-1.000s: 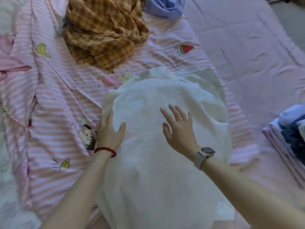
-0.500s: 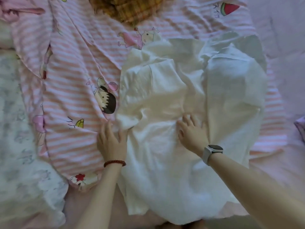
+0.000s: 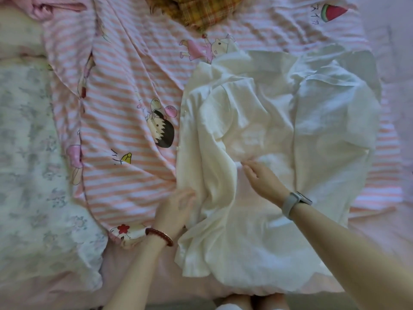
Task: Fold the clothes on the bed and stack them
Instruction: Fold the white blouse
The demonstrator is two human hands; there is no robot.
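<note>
A white shirt [image 3: 279, 135] lies spread on the bed, partly folded, with a sleeve and side panel turned inward over its middle. My left hand [image 3: 176, 209], with a red bead bracelet on the wrist, is blurred at the shirt's left edge and touches the cloth there. My right hand [image 3: 263, 182], with a grey watch on the wrist, rests flat on the shirt's centre with fingers together and pointing left. A yellow plaid garment [image 3: 201, 10] lies crumpled at the far top edge.
Under the shirt lies a pink striped sheet [image 3: 125, 104] with cartoon prints. A pale floral quilt [image 3: 33, 175] covers the left side. Plain pink bedding [image 3: 397, 63] runs along the right. My knees show at the bottom edge, below the bed's near edge.
The view tilted down and the shirt's top part was pulled toward me into folds. My left hand slid down the left edge; my right hand moved toward the centre.
</note>
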